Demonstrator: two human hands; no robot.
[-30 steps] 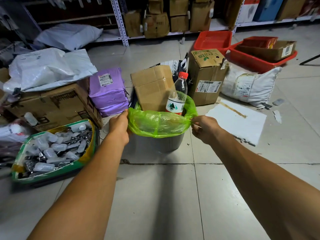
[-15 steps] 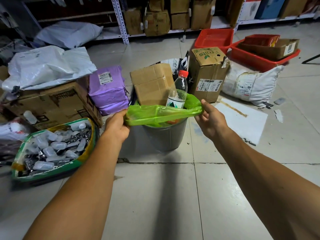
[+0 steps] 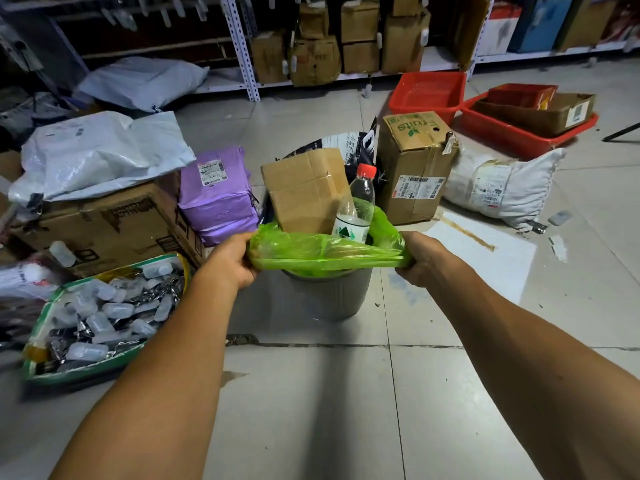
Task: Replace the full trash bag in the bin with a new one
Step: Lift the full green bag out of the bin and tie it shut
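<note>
The grey bin (image 3: 329, 296) stands on the floor (image 3: 311, 393). Above its rim, the green bag (image 3: 325, 249) stretches between both hands. Left hand (image 3: 230, 259) and right hand (image 3: 424, 258) have fingers curled tight on the bag's edges. A box (image 3: 306, 190) and bottle (image 3: 356, 206) poke from the bag.

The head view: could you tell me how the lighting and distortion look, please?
Head view: dim shelves up top, a brighter floor, glare on the tile right of the bin, a shadow running down from the bin, wide-angle bending at the edges, sharp green bag.
</note>
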